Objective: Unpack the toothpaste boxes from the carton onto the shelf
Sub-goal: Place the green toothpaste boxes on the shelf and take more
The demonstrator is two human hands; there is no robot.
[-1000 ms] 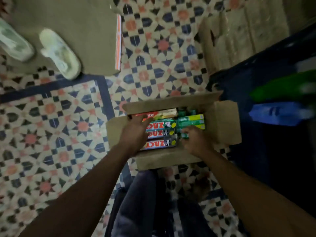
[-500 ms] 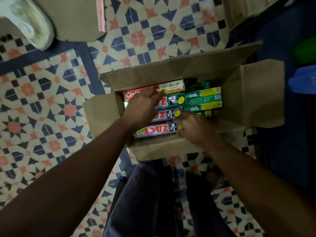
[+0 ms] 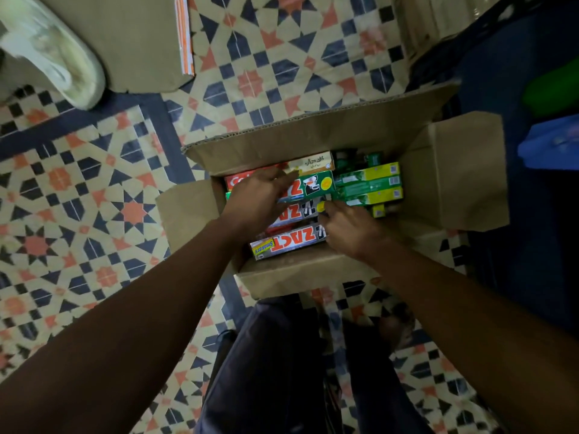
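Left hand [image 3: 258, 200] fingers spread over toothpaste boxes [image 3: 291, 242] in carton [image 3: 282, 145], right hand [image 3: 352, 228] fingers' hold unclear

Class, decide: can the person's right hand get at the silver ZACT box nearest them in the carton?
Probably yes. The carton stands with its flaps open, the silver ZACT box lies uncovered on top, and the right hand is at its right end.

The open brown cardboard carton [image 3: 313, 142] stands on the patterned tile floor [image 3: 78, 198]. In its left half lie long silver-and-red toothpaste boxes [image 3: 289, 242]; in its right half, green-and-yellow toothpaste boxes [image 3: 369, 183]. Beyond the carton's far-left corner lies a flat cardboard sheet [image 3: 131, 36] bearing a pale sandal [image 3: 53, 51].
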